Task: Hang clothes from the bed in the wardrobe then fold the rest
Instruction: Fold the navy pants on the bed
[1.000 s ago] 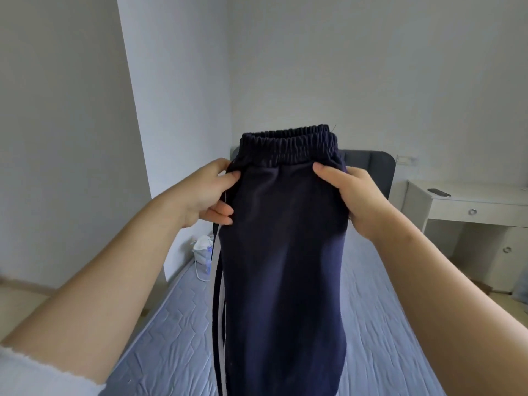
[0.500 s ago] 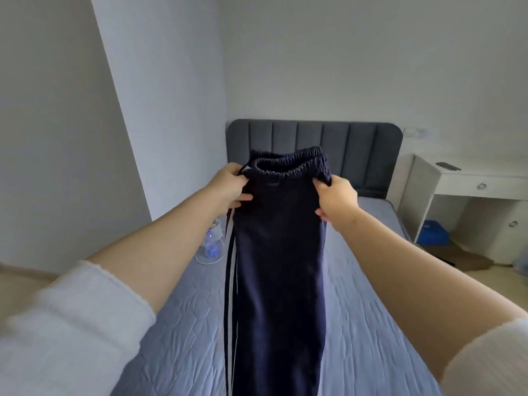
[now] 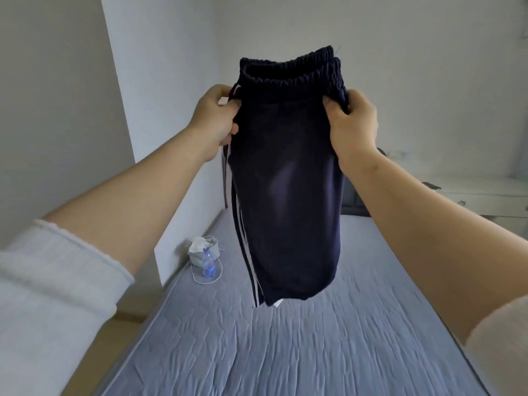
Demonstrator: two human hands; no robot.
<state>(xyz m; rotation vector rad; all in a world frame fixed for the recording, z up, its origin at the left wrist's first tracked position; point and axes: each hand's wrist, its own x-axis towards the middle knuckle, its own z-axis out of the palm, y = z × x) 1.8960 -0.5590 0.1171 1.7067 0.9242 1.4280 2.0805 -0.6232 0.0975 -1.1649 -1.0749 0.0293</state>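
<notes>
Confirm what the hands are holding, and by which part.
Both hold the navy track pants with white side stripes: the left hand grips the left edge just under the elastic waistband, the right hand the right edge.

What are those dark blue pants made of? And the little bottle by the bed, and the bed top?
The pants look like soft, matte knit cloth, maybe cotton: they hang limp, and the waistband is gathered elastic. The bottle looks like clear plastic, see-through with a blue label. The bed seems covered in quilted fabric, going by its stitched puckers.
</notes>
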